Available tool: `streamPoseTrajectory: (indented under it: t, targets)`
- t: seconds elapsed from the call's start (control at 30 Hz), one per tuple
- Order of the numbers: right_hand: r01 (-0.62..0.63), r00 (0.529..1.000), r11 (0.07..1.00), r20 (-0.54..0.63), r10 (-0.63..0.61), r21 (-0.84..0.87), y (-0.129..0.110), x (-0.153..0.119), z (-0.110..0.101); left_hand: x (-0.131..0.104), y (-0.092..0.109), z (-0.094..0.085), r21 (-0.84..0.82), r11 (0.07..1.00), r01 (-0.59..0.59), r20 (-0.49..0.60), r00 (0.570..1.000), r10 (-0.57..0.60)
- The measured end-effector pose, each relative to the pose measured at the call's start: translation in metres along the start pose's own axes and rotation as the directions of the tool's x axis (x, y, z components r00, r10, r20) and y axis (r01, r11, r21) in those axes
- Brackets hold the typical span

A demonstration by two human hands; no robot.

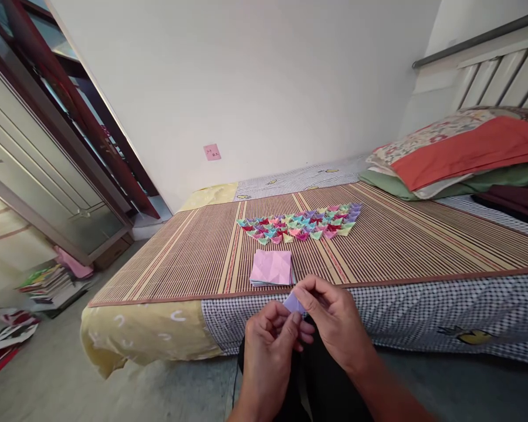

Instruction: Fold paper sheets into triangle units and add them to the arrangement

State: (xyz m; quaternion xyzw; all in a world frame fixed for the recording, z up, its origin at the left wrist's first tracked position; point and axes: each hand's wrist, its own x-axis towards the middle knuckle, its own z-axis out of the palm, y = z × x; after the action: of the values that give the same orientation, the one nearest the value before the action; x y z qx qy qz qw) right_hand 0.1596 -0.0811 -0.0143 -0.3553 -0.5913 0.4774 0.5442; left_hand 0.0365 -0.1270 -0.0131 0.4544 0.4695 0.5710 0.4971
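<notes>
A small folded piece of purple paper [293, 303] is pinched between my two hands, just in front of the bed's edge. My left hand [270, 346] grips its lower side with thumb and fingers. From the right, my right hand [332, 319] holds its upper corner between thumb and forefinger. Part of the paper is hidden behind the fingers. Beyond my hands lies a stack of square paper sheets [271, 267], a creased pink one on top. Farther back, several small folded paper pieces [299, 225] in many colours stand in rows on the mat.
A striped bamboo mat [193, 252] covers the bed. Pillows [466, 146] and dark folded cloth [517, 199] lie at the right. A pink note [212, 152] is on the white wall. Piled papers [50, 281] sit on the floor at left, near a glass-panelled door [57, 170].
</notes>
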Motion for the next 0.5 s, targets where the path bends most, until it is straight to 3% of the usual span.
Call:
streamPoseTrajectory:
  t: [0.2, 0.4, 0.5]
  targets:
    - [0.054, 0.999, 0.997, 0.011, -0.054, -0.046, -0.003, 0.000, -0.002, -0.001, 0.004, -0.004, -0.130, 0.989, 0.065, 0.155, 0.987, -0.045]
    - [0.000, 0.987, 1.000, 0.160, -0.004, 0.025, -0.005, 0.001, -0.004, 0.001, 0.004, -0.012, -0.056, 0.997, -0.049, -0.017, 0.999, 0.049]
    - [0.013, 0.986, 0.999, 0.167, -0.019, 0.036, -0.004, 0.000, -0.006, 0.004, 0.003, -0.014, -0.117, 0.992, -0.038, -0.049, 0.998, 0.032]
